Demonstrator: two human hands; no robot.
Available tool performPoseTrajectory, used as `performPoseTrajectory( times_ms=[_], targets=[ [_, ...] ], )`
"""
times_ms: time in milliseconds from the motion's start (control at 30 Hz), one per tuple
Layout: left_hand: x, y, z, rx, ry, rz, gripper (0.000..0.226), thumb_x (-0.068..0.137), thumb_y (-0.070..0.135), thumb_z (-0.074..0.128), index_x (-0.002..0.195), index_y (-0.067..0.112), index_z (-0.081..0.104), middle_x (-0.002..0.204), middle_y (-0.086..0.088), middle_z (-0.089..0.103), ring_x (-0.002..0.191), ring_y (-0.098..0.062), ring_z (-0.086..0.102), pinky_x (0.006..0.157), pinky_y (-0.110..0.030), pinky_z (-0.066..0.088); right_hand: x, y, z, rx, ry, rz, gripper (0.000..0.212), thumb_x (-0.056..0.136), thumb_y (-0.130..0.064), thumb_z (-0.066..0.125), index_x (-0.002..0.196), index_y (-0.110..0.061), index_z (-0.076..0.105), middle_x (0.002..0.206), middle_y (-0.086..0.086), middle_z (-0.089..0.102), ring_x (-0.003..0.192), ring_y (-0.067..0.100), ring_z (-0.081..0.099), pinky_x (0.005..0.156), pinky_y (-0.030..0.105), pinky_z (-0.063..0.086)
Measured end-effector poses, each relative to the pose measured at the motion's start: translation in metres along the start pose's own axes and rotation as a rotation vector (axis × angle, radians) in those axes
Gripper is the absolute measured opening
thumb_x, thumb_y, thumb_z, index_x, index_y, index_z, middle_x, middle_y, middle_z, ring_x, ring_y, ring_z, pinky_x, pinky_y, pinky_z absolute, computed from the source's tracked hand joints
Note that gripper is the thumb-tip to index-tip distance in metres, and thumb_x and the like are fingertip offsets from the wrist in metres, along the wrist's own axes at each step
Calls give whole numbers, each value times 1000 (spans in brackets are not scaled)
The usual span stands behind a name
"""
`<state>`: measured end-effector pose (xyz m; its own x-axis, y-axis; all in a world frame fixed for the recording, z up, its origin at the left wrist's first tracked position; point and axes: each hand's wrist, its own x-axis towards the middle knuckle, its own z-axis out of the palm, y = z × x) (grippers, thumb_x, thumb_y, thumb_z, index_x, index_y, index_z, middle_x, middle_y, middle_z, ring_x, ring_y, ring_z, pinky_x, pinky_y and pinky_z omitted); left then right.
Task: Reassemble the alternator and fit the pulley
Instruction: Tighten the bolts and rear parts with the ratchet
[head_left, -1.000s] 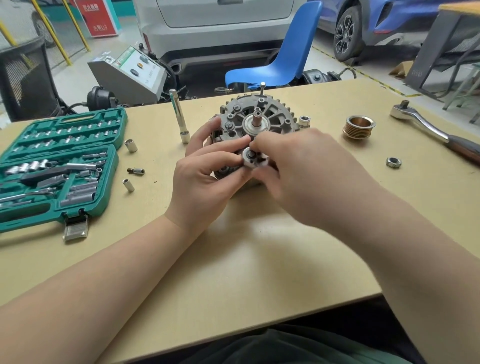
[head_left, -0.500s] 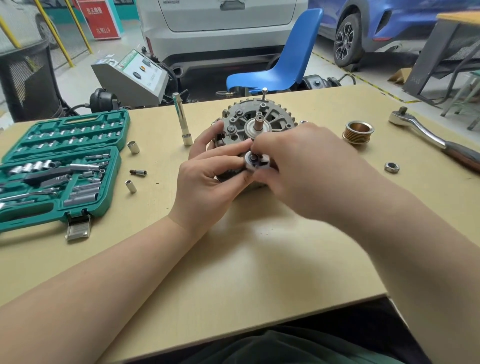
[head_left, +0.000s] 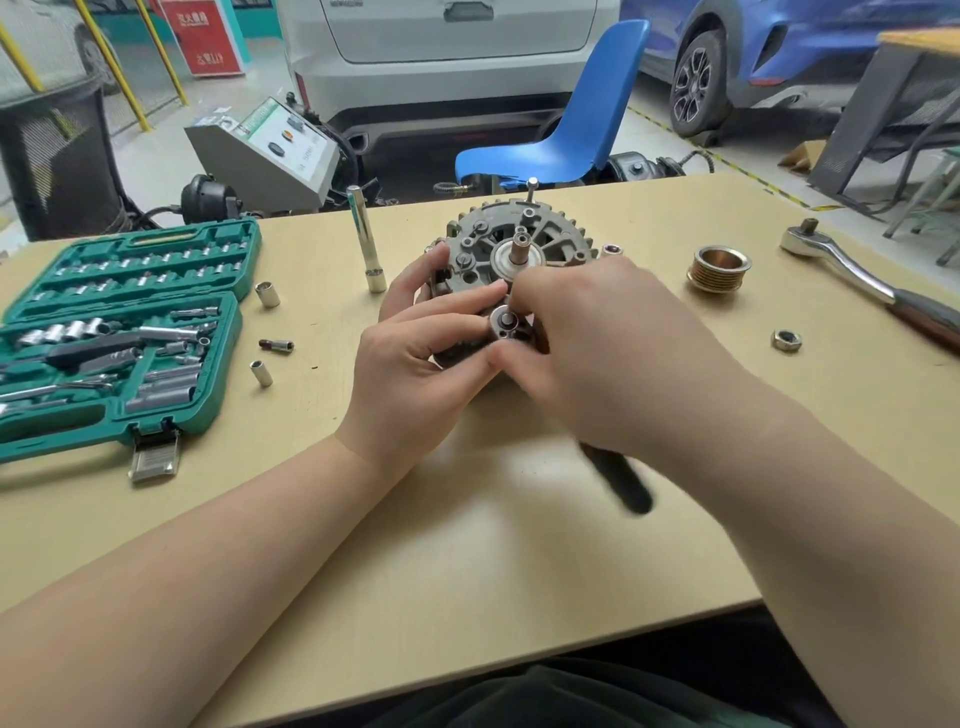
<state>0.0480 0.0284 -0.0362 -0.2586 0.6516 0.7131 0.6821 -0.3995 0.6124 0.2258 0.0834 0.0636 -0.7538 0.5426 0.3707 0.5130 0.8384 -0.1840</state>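
Alternator (head_left: 511, 244) housing is seen standing on the wooden table (head_left: 467, 545), its finned face and bare central shaft (head_left: 520, 247) turned toward the camera. The left hand (head_left: 415, 364) is wrapped around the near left side of the housing, its fingers curled against the casing and its thumb pressed toward a small round metal fitting (head_left: 503, 322) at the lower front. The right hand (head_left: 618, 353) is closed over the same spot from the right, its fingertips pinched at that fitting; a dark, blurred handle (head_left: 618, 480) is seen projecting from beneath its palm toward the viewer, though how it is gripped cannot be told. The brass-coloured pulley (head_left: 719, 270) is set apart on the table, to the right of the alternator, and a loose nut (head_left: 786, 340) lies nearer, well clear of it. A ratchet wrench (head_left: 857, 275) is laid at the far right edge. To the left, an open green socket case (head_left: 119, 332) is placed, with several loose sockets (head_left: 267, 294) scattered between it and the alternator, and a long extension bar (head_left: 367, 239) stood upright beside the housing.
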Motion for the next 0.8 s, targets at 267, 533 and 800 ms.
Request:
performPoseTrajectory(
  times_ms=[267,533,800],
  targets=[
    [1,3,2,26,18,30,16,89,16,87,102,7,85,124,-4,78,150,-30,48,124,-40,37,9,1,-17,-152,-117,-29,11,95,-36,64,101,-27,66,89,0,59,93,30,57,72,38,48],
    [1,1,0,8,-9,26,9,92,18,84,99,13,85,124,4,77,151,-24,47,124,-42,37,1,-8,-11,-223,-33,-67,4,96,-30,63,99,-28,62,87,-3,62,81,29,52,65,36,36],
    [1,2,0,4,-12,20,18,92,26,85,107,16,84,127,3,76,152,-22,45,124,-44,38,2,-4,-9,-176,-87,-13,18,100,-38,58,95,-26,45,81,-2,45,83,29,45,67,37,34]
  ],
)
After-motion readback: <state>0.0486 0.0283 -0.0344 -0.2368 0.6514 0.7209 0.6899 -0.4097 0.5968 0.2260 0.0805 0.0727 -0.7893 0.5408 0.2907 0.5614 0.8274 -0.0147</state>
